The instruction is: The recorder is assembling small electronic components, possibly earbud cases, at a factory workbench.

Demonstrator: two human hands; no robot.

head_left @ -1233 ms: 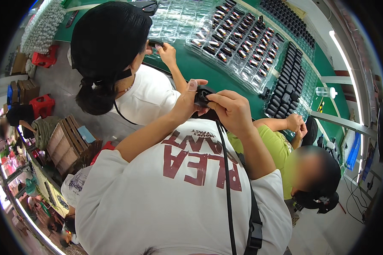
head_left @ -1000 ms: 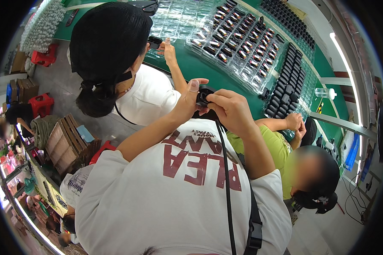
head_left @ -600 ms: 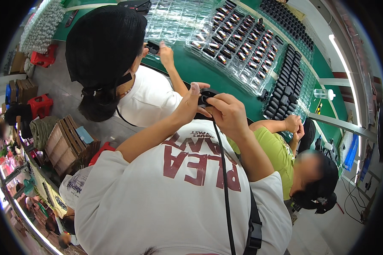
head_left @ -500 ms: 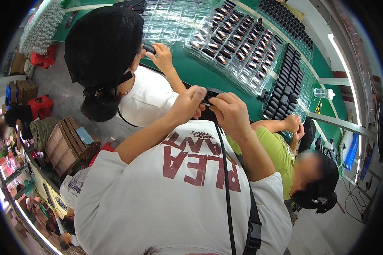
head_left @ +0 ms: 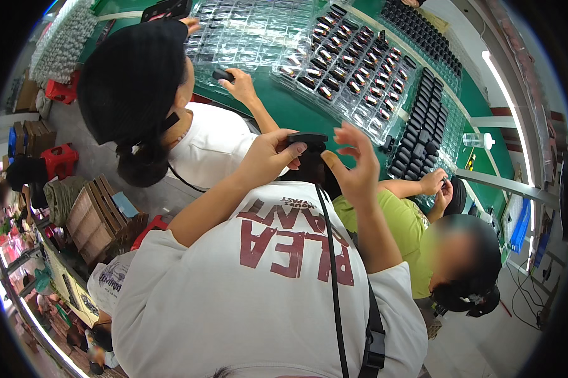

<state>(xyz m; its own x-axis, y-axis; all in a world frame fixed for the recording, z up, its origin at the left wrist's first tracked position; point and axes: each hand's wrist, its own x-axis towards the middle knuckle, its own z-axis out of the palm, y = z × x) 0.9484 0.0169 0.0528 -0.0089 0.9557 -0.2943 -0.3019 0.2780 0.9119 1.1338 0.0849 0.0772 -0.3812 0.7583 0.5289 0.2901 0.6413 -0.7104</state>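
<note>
At twelve o'clock, the left hand (head_left: 269, 154) seemingly steadies a pinched black case (head_left: 307, 137); the right hand's (head_left: 358, 169) parted fingers should close.

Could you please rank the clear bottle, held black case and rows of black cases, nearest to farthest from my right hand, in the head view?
1. Held black case: in the left hand.
2. Rows of black cases: right.
3. Clear bottle: farther right.

A black case (head_left: 308, 137) is held in the left hand (head_left: 266, 155) beside the right hand (head_left: 358, 169); a clear tray (head_left: 354, 116) is set near the front edge of the counter (head_left: 300, 107).
</note>
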